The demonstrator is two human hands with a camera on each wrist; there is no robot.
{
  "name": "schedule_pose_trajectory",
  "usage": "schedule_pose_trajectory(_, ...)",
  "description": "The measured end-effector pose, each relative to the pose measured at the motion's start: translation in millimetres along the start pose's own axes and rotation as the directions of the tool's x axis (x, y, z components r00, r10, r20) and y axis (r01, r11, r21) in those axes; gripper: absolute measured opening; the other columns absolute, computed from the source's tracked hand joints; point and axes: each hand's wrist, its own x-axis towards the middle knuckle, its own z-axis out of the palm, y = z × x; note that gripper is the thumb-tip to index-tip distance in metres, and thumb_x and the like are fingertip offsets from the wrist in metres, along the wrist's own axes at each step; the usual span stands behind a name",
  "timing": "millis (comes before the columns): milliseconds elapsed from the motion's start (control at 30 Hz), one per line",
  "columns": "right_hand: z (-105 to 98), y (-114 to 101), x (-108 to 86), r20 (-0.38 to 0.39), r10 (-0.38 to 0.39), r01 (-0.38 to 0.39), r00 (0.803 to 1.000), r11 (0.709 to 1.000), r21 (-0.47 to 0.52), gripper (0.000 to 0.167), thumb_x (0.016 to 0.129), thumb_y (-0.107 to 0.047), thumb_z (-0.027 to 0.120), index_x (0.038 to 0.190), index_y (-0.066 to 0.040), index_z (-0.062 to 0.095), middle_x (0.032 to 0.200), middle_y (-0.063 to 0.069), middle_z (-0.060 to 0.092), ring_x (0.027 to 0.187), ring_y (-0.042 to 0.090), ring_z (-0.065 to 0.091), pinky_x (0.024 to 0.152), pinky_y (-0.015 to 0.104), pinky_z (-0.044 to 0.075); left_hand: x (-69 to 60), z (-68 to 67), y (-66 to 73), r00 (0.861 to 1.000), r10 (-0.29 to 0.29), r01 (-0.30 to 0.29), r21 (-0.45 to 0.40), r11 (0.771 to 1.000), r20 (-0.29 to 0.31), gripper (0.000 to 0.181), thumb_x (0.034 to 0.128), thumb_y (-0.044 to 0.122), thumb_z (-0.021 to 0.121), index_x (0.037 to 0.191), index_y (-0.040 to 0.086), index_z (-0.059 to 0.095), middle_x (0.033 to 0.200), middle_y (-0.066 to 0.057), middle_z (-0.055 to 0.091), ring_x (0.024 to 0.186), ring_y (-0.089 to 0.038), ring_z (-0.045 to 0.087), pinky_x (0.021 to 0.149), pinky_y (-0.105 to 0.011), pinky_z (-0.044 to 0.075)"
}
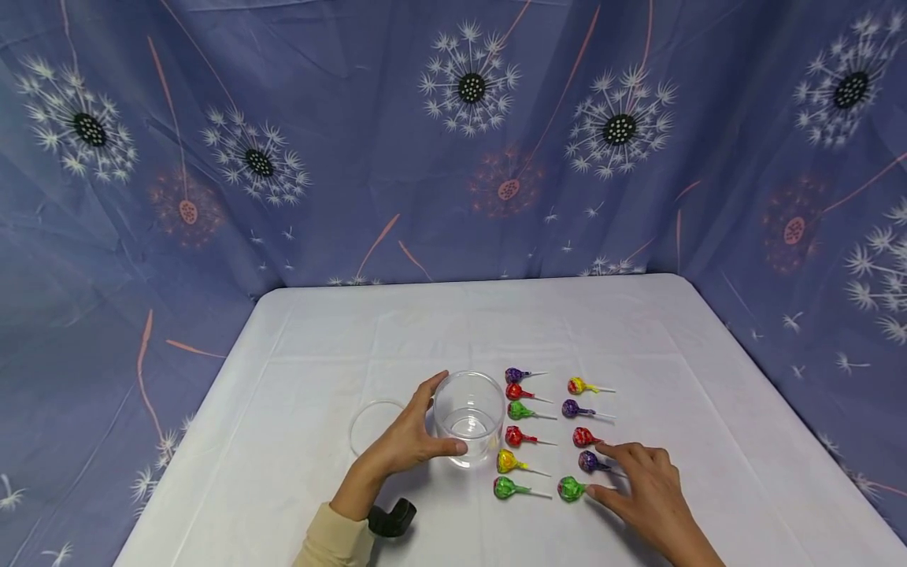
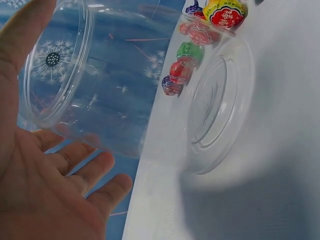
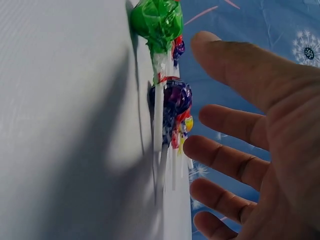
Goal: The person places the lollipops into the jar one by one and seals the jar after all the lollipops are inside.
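Observation:
A clear plastic jar (image 1: 476, 453) stands upright on the white table. My left hand (image 1: 407, 441) is spread round its left side, thumb at the front and fingers behind; the left wrist view shows the fingers (image 2: 95, 175) loosely splayed by the wall. Several wrapped lollipops lie in two columns right of the jar, sticks pointing right. My right hand (image 1: 648, 488) hovers over the near end of the right column. Its thumb is near the stick of a green lollipop (image 1: 570, 489), its index finger near a red lollipop (image 1: 583, 437). A purple lollipop (image 3: 172, 100) lies between them.
A clear round lid (image 1: 352, 429) lies flat left of the jar, partly behind my left hand. A black wrist mount (image 1: 392, 518) is on the left forearm. Behind the table (image 1: 319, 339) hangs a blue dandelion-print curtain (image 1: 368, 157).

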Motion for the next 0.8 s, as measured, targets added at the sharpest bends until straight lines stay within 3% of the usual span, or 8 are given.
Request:
schedule_pose_trajectory(100, 0.6, 2.4, -2.3, 0.015, 0.014, -0.014, 1.000, 1.000, -0.006, 0.057, 0.064, -0.036, 0.083, 0.114, -0.012, 0.066, 0.105, 0.007, 0.061, 0.100, 0.031, 0.043, 0.081, 0.046, 0.032, 1.9, 1.0, -0.6, 1.000, 0.002, -0.002, -0.005, 1.000, 0.006, 0.106, 0.0661, 0.046, 0.083, 0.149, 0.028, 0.019, 0.156, -0.006, 0.024, 0.137, -0.043, 0.032, 0.108, -0.062, 0.031)
schedule_pose_trajectory(333, 1.9, 8.0, -6.6, -0.034, -0.018, 0.019, 0.999, 1.000, 0.013, 0.045, 0.064, -0.029, 0.085, 0.103, -0.014, 0.070, 0.098, 0.004, 0.060, 0.096, 0.029, 0.044, 0.075, 0.041, 0.031, 4.2, 2.3, -2.7, 1.000, 0.024, -0.023, -0.030, 0.999, 0.012, 0.100, 0.0690, 0.038, 0.083, 0.147, 0.030, 0.022, 0.154, -0.007, 0.028, 0.137, -0.042, 0.032, 0.110, -0.059, 0.030)
schedule_pose_trajectory(567, 4.0, 10.3, -7.0, -0.022, -0.009, 0.010, 1.000, 1.000, 0.025, 0.034, 0.065, -0.025, 0.084, 0.095, -0.016, 0.071, 0.092, 0.001, 0.059, 0.094, 0.029, 0.045, 0.074, 0.039, 0.030, 5.1, 1.0, -3.0, 0.999, 0.047, -0.046, -0.056, 0.997, 0.023, 0.100, 0.0680, 0.043, 0.082, 0.147, 0.031, 0.022, 0.153, -0.006, 0.031, 0.140, -0.035, 0.031, 0.112, -0.055, 0.029)
schedule_pose_trajectory(800, 9.6, 11.8, -8.1, -0.093, -0.049, 0.055, 0.994, 0.997, 0.061, 0.027, 0.061, -0.019, 0.086, 0.081, -0.023, 0.069, 0.085, -0.007, 0.054, 0.089, 0.021, 0.042, 0.071, 0.035, 0.026, 6.0, 2.1, -4.4, 0.998, 0.049, -0.047, -0.075, 0.996, 0.025, 0.099, 0.0689, 0.035, 0.084, 0.147, 0.031, 0.023, 0.151, -0.004, 0.033, 0.139, -0.034, 0.032, 0.113, -0.055, 0.029)
